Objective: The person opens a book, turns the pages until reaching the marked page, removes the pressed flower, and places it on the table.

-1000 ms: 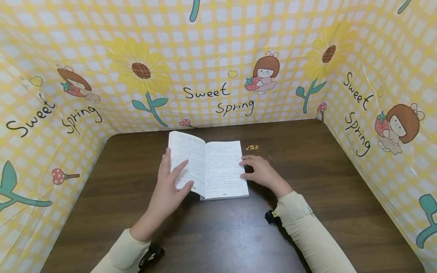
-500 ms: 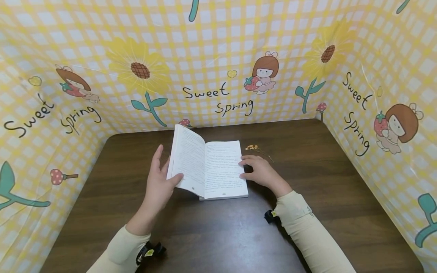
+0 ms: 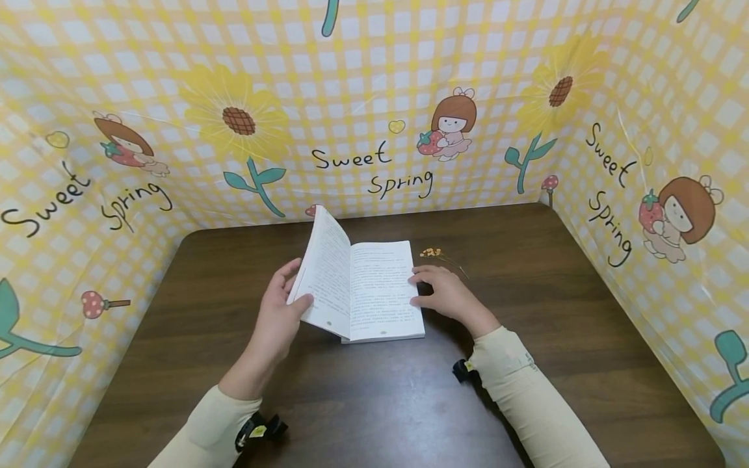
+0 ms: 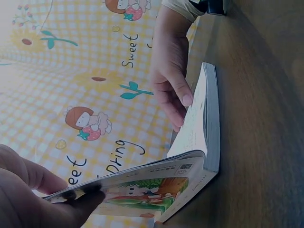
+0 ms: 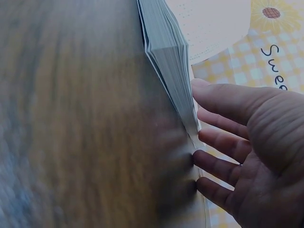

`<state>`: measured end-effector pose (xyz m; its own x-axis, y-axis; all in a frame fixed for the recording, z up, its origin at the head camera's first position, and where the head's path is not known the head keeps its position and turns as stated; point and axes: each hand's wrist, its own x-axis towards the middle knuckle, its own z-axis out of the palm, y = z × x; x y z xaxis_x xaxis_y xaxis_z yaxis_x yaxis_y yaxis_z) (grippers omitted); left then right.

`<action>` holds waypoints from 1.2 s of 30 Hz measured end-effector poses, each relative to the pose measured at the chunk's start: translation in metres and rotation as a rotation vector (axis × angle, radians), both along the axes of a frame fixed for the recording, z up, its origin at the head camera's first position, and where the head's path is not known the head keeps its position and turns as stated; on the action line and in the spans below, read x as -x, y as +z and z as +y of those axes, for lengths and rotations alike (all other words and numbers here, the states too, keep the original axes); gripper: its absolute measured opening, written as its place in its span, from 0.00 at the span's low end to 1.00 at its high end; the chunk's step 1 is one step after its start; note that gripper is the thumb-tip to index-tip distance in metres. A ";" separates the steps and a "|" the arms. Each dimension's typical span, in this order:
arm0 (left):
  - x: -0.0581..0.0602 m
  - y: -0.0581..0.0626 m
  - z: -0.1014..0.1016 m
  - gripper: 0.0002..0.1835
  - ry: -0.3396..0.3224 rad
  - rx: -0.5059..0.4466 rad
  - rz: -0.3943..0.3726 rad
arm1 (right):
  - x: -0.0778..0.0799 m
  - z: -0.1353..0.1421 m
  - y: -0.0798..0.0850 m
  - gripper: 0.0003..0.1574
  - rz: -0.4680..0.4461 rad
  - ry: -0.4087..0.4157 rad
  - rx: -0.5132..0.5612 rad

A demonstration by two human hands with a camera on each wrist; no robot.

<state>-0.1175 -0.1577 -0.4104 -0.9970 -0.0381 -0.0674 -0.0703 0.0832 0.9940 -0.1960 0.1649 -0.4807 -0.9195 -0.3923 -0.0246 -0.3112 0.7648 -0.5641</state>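
Note:
An open book [image 3: 383,286] with white printed pages lies on the table, its left part raised and tilted up. My left hand [image 3: 277,318] pinches the lower left edge of that raised part, thumb on the page side and fingers behind. In the left wrist view, the book's colourful illustrated cover [image 4: 147,192] shows on the underside, next to my left hand [image 4: 42,194]. My right hand [image 3: 450,296] rests at the right page's outer edge. In the right wrist view, the thumb and relaxed fingertips of my right hand [image 5: 247,137] touch the page block's edge.
A small dried sprig with yellow flowers [image 3: 435,255] lies beyond my right hand. The dark wooden table [image 3: 374,403] is bordered at the back and sides by a yellow checked cloth [image 3: 351,78]. A black strap device [image 3: 260,432] sits on the left wrist.
My left hand has moved from spreading over the left page to gripping its edge with the fingers behind. The left part of the book has risen and tilted rightward. My right hand stays put.

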 end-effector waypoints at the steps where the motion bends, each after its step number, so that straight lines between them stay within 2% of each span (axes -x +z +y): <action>1: 0.000 0.000 0.001 0.37 -0.003 0.006 -0.001 | 0.000 0.000 0.000 0.31 0.000 -0.001 0.001; 7: 0.002 0.000 0.004 0.33 -0.028 0.007 -0.009 | -0.001 -0.001 0.003 0.30 -0.013 -0.013 0.005; 11: 0.003 -0.001 0.006 0.32 -0.040 0.002 -0.005 | -0.001 -0.001 0.005 0.30 -0.017 -0.027 0.046; 22: 0.005 -0.001 0.010 0.31 -0.081 0.014 -0.002 | 0.000 0.003 0.007 0.25 -0.086 -0.067 0.281; 28: 0.006 -0.001 0.011 0.31 -0.115 0.021 0.020 | 0.001 0.000 0.011 0.22 -0.141 -0.128 0.413; 31: 0.006 0.000 0.013 0.31 -0.142 0.033 0.026 | 0.000 -0.001 0.014 0.21 -0.182 -0.155 0.477; 36: 0.007 -0.002 0.019 0.32 -0.185 0.049 0.042 | 0.000 -0.003 0.017 0.24 -0.302 -0.169 0.653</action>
